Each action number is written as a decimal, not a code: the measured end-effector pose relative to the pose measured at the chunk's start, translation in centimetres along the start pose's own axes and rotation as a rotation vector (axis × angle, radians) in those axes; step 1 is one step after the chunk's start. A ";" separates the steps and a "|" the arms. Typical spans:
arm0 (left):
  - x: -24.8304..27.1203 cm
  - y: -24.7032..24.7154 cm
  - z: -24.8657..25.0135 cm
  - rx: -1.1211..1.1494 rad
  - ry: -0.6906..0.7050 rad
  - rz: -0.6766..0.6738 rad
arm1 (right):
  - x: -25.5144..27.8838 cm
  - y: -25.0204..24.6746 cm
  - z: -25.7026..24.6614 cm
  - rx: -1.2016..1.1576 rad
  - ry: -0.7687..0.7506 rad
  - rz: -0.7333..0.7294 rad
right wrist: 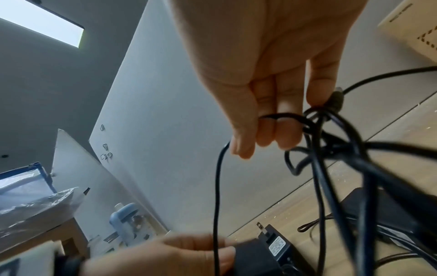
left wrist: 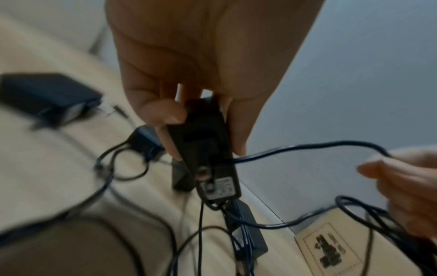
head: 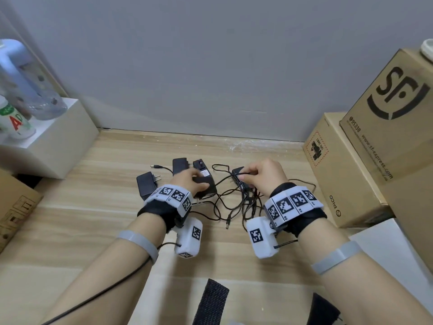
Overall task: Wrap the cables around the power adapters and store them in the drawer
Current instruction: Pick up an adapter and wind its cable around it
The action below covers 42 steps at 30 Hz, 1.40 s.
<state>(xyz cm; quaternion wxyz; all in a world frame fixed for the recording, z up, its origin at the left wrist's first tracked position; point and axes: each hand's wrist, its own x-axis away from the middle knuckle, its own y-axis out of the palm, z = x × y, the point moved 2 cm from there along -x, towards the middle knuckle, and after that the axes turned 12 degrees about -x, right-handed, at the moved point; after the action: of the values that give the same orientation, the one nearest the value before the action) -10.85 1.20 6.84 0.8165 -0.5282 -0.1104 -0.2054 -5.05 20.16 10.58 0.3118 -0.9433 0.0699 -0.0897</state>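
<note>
Near the middle of the head frame, the left hand [head: 192,181] clasps one power adapter [head: 205,181] while the right hand [head: 264,174] pinches a cable [right wrist: 283,116] from the tangle [head: 234,202]. Wrapping looks barely begun: other adapters [head: 146,185] lie loose on the surface [head: 93,207], and no drawer is visible.

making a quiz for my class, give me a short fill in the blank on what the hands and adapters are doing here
1. The left hand grips a black power ____.
2. The right hand pinches a black ____ in its fingers.
3. The cardboard boxes stand on the person's ____ side.
4. The loose adapters lie on a ____ surface.

Missing words: adapter; cable; right; wooden
</note>
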 end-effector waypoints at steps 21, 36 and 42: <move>1.3 -0.7 3.3 0.581 0.392 -0.111 | 0.3 1.3 -0.7 -0.107 -0.091 0.045; 1.0 -7.2 1.1 1.091 0.304 0.188 | 0.7 1.6 7.5 0.080 0.214 -0.021; 1.5 -6.0 1.9 1.023 0.314 0.109 | -0.1 1.4 4.1 -0.097 0.119 0.014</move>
<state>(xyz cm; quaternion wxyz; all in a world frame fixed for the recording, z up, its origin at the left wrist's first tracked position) -12.13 0.46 13.17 0.9857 -0.0308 -0.0456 -0.1593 -4.37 21.36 6.48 0.2618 -0.9498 0.0991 -0.1400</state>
